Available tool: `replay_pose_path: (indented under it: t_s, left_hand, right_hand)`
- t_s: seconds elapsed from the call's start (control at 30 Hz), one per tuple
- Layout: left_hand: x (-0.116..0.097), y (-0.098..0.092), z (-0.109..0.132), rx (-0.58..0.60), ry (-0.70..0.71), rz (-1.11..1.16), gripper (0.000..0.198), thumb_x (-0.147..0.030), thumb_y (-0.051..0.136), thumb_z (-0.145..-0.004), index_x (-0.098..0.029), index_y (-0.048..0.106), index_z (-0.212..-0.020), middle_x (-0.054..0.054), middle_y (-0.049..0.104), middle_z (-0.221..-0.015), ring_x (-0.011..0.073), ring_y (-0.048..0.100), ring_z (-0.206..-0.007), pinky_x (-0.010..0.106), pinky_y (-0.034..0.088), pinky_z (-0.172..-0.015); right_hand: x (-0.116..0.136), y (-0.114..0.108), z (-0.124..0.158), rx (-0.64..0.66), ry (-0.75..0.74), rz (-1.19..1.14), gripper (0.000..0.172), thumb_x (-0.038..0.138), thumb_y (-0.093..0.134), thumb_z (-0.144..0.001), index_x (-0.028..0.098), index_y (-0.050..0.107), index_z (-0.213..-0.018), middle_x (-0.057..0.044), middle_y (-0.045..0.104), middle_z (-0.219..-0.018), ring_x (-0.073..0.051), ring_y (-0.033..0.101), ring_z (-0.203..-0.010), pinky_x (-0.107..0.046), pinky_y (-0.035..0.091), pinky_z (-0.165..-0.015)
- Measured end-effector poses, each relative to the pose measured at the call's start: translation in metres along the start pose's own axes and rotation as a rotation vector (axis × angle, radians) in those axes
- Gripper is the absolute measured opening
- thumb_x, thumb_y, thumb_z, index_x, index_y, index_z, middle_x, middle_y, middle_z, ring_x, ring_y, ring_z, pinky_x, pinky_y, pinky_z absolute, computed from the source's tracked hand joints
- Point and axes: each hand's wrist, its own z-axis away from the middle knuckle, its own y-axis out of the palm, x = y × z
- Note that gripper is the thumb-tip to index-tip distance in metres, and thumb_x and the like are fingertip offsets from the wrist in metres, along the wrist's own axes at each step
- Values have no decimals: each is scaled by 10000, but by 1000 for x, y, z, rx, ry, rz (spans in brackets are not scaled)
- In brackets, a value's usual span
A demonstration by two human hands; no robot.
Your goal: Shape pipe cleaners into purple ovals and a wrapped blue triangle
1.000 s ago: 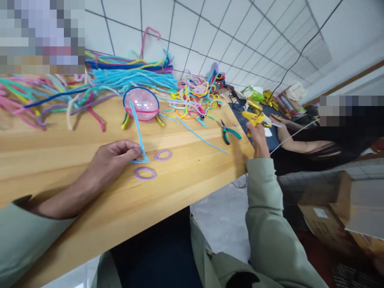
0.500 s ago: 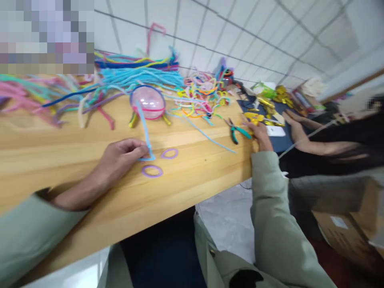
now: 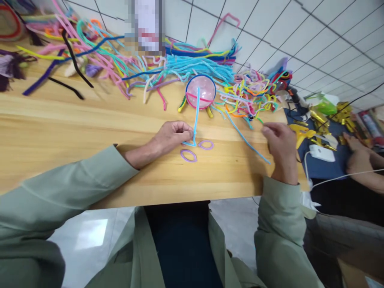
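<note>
My left hand [image 3: 172,138] is closed, pinching a light blue pipe cleaner [image 3: 197,116] between thumb and fingertips. That pipe cleaner is bent sharply near the table and its long part rises in front of a clear pinkish ball [image 3: 207,90]. The ball has a blue rim, a pink band and yellow-green feet. Two small purple loops, one nearer me [image 3: 188,155] and one farther right [image 3: 206,145], lie beside my left fingertips. My right hand [image 3: 280,146] has curled fingers at the table's right side, beside a yellow glue gun [image 3: 300,134]. Whatever it holds is hidden.
Bundled light blue pipe cleaners [image 3: 198,68] lie at the back, with a tangle of coloured ones [image 3: 249,92] to their right. A loose blue strand [image 3: 249,142] crosses the table. At right are a white charger [image 3: 322,153] and another person's hand [image 3: 358,156].
The view has swung left. My right hand has come back from the glue gun area to where the teal pliers lay, and the pliers no longer show. My left hand keeps its pinch.
</note>
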Motion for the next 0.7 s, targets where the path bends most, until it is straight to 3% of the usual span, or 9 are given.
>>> replay_pose_path:
  t_s: [0.17,0.23,0.4,0.7]
  left_hand:
    - [1,-2,0,19,29,-18,53,-224,766,-769,-174,750,-756,-1,753,-728,127,669,-685,236,544,-696]
    - [2,-2,0,32,41,-13,62,-238,758,-772,-177,759,-768,6,767,-744,134,682,-698,241,559,-707]
    - [5,-2,-1,54,75,-15,99,-266,740,-778,-171,770,-782,9,768,-768,133,685,-719,238,548,-711]
    - [4,-4,1,82,115,-22,127,-294,749,-804,-172,744,-767,14,761,-767,126,660,-700,231,518,-682]
  right_hand:
    - [84,79,30,597,-152,-469,313,526,817,-900,272,810,-1083,-43,823,-1091,-257,752,-1048,-443,623,-951]
    - [108,99,40,715,-121,-579,340,549,821,-900,270,783,-1091,-35,801,-1070,-241,739,-1022,-407,635,-885]
    - [125,114,46,769,-61,-667,349,560,839,-884,264,730,-1032,-14,726,-951,-212,694,-909,-357,626,-740]
    - [121,118,49,807,-16,-736,487,670,899,-807,279,701,-1019,1,708,-905,-198,682,-839,-361,639,-732]
